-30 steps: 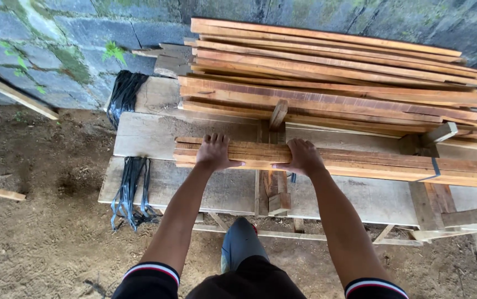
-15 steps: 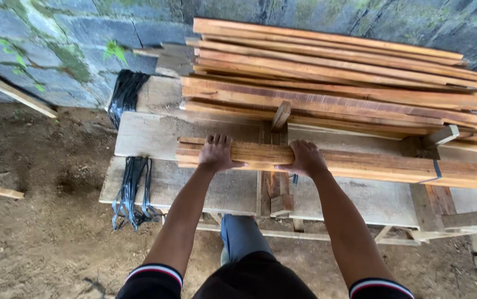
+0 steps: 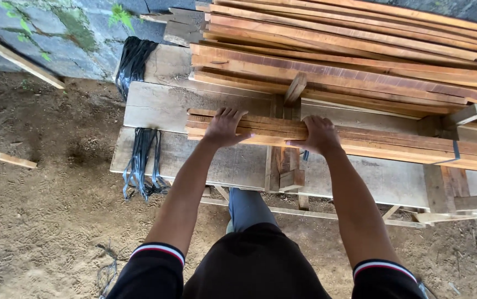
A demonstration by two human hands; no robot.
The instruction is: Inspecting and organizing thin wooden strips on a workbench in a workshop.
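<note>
A bundle of thin wooden slats [image 3: 382, 142] lies lengthwise on a rough plank bench [image 3: 155, 108], tied by a dark strap near its right end. My left hand [image 3: 224, 127] rests flat on the bundle's left part, fingers spread over the top. My right hand [image 3: 319, 134] lies on the bundle a little further right, fingers curled over its near edge. Both arms reach forward from black sleeves with striped cuffs.
A tall stack of long reddish boards [image 3: 360, 50] fills the back of the bench against a stone wall [image 3: 39, 22]. Black straps [image 3: 139, 160] hang over the bench's left end. Loose sticks [image 3: 3, 156] lie on the dirt ground at the left. Stone rubble sits at lower right.
Both hands stay on the slat bundle in nearly the same places. The view has shifted slightly closer; the bundle itself shows no clear movement.
</note>
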